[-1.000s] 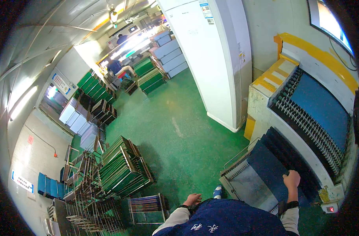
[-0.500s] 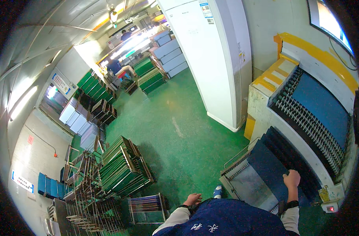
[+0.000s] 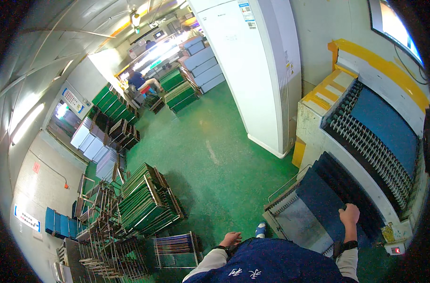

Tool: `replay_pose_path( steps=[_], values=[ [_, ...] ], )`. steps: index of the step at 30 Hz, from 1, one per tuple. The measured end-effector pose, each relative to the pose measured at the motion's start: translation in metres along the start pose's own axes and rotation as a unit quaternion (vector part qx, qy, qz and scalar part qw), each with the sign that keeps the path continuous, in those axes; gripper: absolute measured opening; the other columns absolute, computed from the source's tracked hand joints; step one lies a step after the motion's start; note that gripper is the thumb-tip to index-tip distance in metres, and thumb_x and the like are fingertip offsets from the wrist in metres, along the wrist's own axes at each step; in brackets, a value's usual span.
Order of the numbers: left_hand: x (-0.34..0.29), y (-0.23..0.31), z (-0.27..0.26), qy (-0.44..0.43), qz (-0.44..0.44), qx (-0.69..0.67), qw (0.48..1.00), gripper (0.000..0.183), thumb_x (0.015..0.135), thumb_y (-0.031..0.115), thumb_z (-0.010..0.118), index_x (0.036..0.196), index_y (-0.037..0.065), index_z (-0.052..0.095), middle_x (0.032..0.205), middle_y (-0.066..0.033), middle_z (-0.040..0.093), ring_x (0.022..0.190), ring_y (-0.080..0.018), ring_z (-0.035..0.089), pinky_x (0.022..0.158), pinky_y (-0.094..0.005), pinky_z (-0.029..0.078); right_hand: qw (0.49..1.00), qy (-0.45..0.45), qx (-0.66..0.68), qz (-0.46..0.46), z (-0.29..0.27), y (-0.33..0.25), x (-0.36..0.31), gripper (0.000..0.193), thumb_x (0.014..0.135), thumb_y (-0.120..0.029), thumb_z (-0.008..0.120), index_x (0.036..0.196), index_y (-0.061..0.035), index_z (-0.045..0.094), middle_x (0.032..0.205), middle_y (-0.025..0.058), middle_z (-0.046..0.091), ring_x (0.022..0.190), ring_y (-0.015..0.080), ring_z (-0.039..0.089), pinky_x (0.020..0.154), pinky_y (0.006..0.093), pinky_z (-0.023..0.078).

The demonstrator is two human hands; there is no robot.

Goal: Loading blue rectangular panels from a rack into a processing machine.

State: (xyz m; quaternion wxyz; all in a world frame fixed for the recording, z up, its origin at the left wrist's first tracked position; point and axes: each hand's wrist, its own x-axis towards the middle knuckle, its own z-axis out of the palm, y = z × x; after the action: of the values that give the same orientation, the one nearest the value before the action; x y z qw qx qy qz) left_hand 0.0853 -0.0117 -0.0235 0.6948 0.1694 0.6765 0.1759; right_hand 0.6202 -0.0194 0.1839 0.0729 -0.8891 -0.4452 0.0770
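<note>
- Barely anything has shifted since the earlier frame; both hands keep their places.
- Right hand (image 3: 349,214): fingers pinched narrow on the edge of a dark blue panel (image 3: 316,198).
- That panel lies in a slotted rack (image 3: 275,227), beside darker panels (image 3: 336,173).
- Left hand (image 3: 231,239): just beside the blue apron (image 3: 285,259), fingers bent; I cannot tell whether they hold anything.
- Farther right, a white machine (image 3: 314,125) with yellow tape.

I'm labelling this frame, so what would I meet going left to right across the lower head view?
Blue panels, low metal rack, left hand, foot, right hand, small box with red light.
</note>
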Motion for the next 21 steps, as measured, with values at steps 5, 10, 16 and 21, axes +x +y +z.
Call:
replay_pose_path(
  steps=[5, 10, 16, 21],
  values=[
    [0.004, 0.000, 0.000, 0.001, -0.005, 0.006, 1.000, 0.034, 0.078, 0.028, 0.060, 0.101, 0.004, 0.051, 0.090, -0.0083, 0.058, 0.069, -0.0184, 0.054, 0.052, -0.0301, 0.043, 1.000, 0.003, -0.011, -0.004, 0.002, 0.003, 0.000, 0.037, 0.062, -0.026, 0.070, 0.089, -0.0032, 0.061, 0.090, 0.0153, 0.060, 0.086, 0.0299, 0.058, 0.077, 0.0376, 0.045],
    [0.009, -0.005, -0.004, -0.011, -0.007, -0.012, 1.000, 0.034, 0.079, 0.028, 0.059, 0.102, 0.005, 0.051, 0.092, -0.0087, 0.058, 0.072, -0.0192, 0.055, 0.054, -0.0310, 0.044, 1.000, -0.001, -0.017, -0.006, 0.004, 0.004, 0.002, 0.039, 0.062, -0.027, 0.070, 0.090, -0.0033, 0.061, 0.091, 0.0152, 0.060, 0.087, 0.0296, 0.057, 0.077, 0.0378, 0.045],
    [0.004, 0.000, 0.000, -0.009, 0.002, 0.008, 1.000, 0.033, 0.080, 0.028, 0.058, 0.101, 0.004, 0.051, 0.089, -0.0087, 0.058, 0.065, -0.0184, 0.053, 0.051, -0.0300, 0.043, 1.000, -0.001, -0.007, -0.003, 0.004, 0.005, 0.001, 0.038, 0.062, -0.027, 0.070, 0.090, -0.0025, 0.061, 0.090, 0.0151, 0.060, 0.087, 0.0291, 0.058, 0.078, 0.0370, 0.045],
    [-0.001, 0.000, 0.001, -0.005, 0.013, -0.002, 1.000, 0.029, 0.080, 0.027, 0.057, 0.096, 0.003, 0.050, 0.081, -0.0064, 0.056, 0.059, -0.0152, 0.051, 0.046, -0.0277, 0.041, 1.000, -0.005, -0.004, -0.006, -0.002, 0.000, 0.000, 0.037, 0.062, -0.026, 0.070, 0.089, -0.0025, 0.061, 0.089, 0.0149, 0.061, 0.086, 0.0292, 0.057, 0.078, 0.0365, 0.045]
  ],
)
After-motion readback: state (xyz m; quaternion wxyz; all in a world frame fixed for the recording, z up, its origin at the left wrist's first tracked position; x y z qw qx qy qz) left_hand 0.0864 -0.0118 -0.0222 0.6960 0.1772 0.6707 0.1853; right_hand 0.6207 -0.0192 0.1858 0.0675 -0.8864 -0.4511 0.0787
